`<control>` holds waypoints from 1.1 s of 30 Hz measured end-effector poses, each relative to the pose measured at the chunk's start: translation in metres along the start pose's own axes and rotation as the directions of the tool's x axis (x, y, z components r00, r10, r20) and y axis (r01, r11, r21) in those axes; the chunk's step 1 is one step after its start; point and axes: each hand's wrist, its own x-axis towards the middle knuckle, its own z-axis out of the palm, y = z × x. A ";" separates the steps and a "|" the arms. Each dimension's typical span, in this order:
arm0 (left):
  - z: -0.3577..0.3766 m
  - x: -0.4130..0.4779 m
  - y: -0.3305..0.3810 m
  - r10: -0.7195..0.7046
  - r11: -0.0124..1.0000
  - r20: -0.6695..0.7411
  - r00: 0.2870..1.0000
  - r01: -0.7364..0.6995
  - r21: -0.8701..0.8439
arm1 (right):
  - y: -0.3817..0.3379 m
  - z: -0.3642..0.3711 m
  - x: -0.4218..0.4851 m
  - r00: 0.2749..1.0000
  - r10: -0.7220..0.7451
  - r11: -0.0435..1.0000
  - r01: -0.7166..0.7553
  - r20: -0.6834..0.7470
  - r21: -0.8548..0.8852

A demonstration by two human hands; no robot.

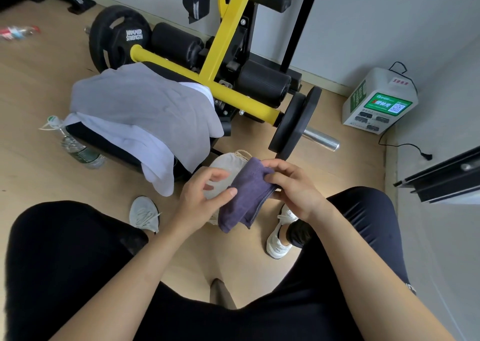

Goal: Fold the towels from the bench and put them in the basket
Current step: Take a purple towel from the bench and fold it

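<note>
Head view: a small purple terry towel point(246, 197), folded into a soft wad, is held over the pale round fabric basket point(223, 162).
The right hand point(293, 187) pinches its top. The left hand point(205, 192) has a thumb on its edge; I cannot tell if the curled fingers grip. The limp folds could spring open or miss the floppy rim. Beyond, a plush grey towel point(145, 101) and a white towel point(145, 153) drape the black padded bench point(104, 143).

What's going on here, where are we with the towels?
A seated person holds a small purple towel, already folded over, between the left hand and the right hand. It hangs just above the beige basket on the floor between their feet. A grey towel and a white towel lie draped over the bench, not yet folded.
</note>
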 end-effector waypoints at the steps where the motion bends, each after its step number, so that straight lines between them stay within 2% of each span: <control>1: -0.002 0.002 0.001 -0.050 0.998 0.068 0.996 0.053 -0.034 | 0.001 0.002 -0.001 0.999 -0.002 1.000 0.002 0.051 -0.010; 4: -0.002 0.006 0.002 -0.120 0.965 0.312 0.942 0.184 -0.186 | 0.002 0.006 -0.003 0.980 0.001 1.000 0.003 0.197 -0.022; 7: 0.003 0.003 0.008 -0.139 0.932 0.406 0.903 0.258 -0.255 | 0.001 0.010 -0.006 0.961 -0.007 1.000 0.009 0.278 -0.008; 10: 0.009 0.001 0.012 -0.182 0.935 0.355 0.917 0.273 -0.226 | 0.004 0.015 -0.007 0.967 -0.042 0.999 0.046 0.250 -0.008; 14: 0.013 0.001 0.010 -0.262 0.959 0.252 0.932 0.280 -0.039 | 0.011 0.021 -0.007 0.970 -0.168 0.956 0.203 0.173 -0.210; 18: 0.012 0.000 0.015 -0.366 0.902 0.296 0.882 0.415 -0.121 | 0.012 0.019 -0.004 0.953 -0.247 0.917 0.289 0.176 -0.276; 22: 0.001 0.002 0.018 -0.344 0.861 0.365 0.865 0.446 -0.246 | 0.009 0.012 -0.002 0.962 -0.263 0.951 0.272 0.078 -0.145; 27: -0.007 0.001 0.019 -0.288 0.878 0.405 0.868 0.408 -0.249 | 0.008 0.007 0.002 0.974 -0.220 0.975 0.221 -0.049 0.023; 33: -0.004 0.003 0.011 -0.333 0.859 0.356 0.873 0.437 -0.267 | 0.009 0.003 0.004 0.975 -0.170 0.982 0.179 -0.146 0.055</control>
